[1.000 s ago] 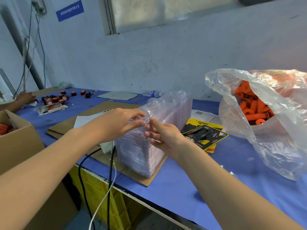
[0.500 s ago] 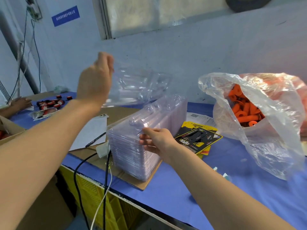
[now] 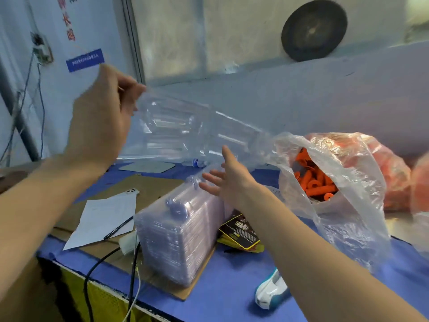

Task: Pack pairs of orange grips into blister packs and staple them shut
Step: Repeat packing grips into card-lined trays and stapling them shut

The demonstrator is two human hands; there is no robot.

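Note:
My left hand [image 3: 102,119] is raised above the table and pinches one edge of a clear blister pack [image 3: 185,129], which hangs open in the air towards the right. Just under its lower edge my right hand [image 3: 228,180] is held out with straight fingers, holding nothing. Below both hands a tall stack of clear blister packs [image 3: 178,235] lies on a cardboard sheet. A big plastic bag [image 3: 348,194] at the right holds several orange grips [image 3: 315,182]. A white and blue stapler [image 3: 271,289] lies near the table's front edge.
Yellow and black printed cards [image 3: 241,233] lie beside the stack. A sheet of paper with a pen [image 3: 104,219] and a phone [image 3: 132,191] lie on cardboard at the left. Cables [image 3: 109,256] hang over the front edge of the blue table [image 3: 227,287].
My left hand has lifted one blister pack off the stack and swung it up and right. My right hand has left the stack and risen, its fingers now straight under the pack.

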